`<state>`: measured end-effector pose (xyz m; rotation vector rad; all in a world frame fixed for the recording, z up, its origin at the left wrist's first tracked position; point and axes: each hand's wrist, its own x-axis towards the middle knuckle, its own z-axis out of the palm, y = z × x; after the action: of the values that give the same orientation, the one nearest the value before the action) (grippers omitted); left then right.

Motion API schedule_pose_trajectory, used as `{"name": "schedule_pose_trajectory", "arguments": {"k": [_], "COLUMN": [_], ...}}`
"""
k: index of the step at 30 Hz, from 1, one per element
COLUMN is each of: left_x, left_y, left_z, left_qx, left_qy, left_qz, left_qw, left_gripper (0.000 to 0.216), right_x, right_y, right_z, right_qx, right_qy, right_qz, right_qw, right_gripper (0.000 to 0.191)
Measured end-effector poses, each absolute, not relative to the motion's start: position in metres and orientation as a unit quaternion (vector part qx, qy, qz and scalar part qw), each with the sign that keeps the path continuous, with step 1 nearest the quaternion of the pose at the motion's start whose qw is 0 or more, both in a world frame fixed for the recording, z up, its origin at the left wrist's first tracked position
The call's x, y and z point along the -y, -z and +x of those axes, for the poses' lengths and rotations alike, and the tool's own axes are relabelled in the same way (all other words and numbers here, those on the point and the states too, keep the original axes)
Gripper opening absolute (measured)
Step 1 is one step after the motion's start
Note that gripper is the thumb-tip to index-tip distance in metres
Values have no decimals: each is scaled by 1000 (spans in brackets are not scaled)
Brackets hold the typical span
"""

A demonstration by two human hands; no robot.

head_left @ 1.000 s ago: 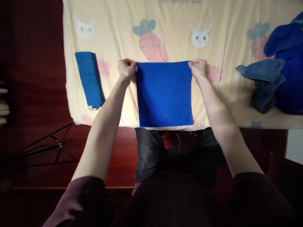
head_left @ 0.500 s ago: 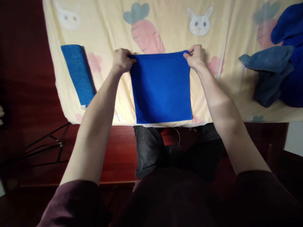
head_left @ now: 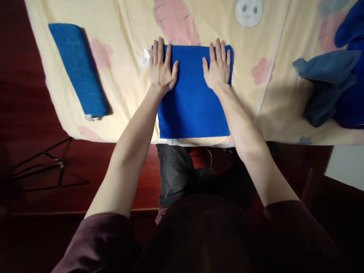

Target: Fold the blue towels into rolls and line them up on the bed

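Note:
A bright blue square cloth (head_left: 196, 102) lies flat in front of me, near the front edge of the bed-like surface. My left hand (head_left: 163, 70) rests palm down on its far left corner, fingers stretched out. On the far right corner lies my right hand (head_left: 218, 68), also flat with the fingers spread. Both hands touch the cloth without gripping it. A small white tag or scrap (head_left: 146, 53) pokes out left of my left fingers; what it belongs to I cannot tell.
A folded teal-blue towel (head_left: 79, 72) with a pale label lies at the left. Crumpled grey-blue cloth (head_left: 330, 70) and darker blue cloth (head_left: 351, 87) are heaped at the right. A cream sheet (head_left: 125, 49) with carrot and rabbit prints covers the surface. A black metal stand (head_left: 60, 163) is at lower left.
Both hands have let go of the far corners and now lie flat on the blue cloth, fingers spread. The view has shifted, so the sheet and towel appear higher.

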<state>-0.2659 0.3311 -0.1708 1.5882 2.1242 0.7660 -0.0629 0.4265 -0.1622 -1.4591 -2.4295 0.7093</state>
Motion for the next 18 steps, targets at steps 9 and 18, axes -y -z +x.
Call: {"name": "schedule_pose_trajectory", "arguments": {"k": [9, 18], "left_x": [-234, -94], "left_y": [169, 168], "left_z": [-199, -137], "left_qx": [-730, -748], "left_qy": [-295, -213], "left_qz": [579, 594], "left_qw": [213, 204], "left_gripper": [75, 70], "right_x": [-347, -170], "right_y": [161, 161], "right_z": [-11, 91], "right_qx": [856, 828], "right_qy": [-253, -238], "right_qz": [-436, -502], "right_qw": [110, 76], "right_gripper": [64, 67]}}
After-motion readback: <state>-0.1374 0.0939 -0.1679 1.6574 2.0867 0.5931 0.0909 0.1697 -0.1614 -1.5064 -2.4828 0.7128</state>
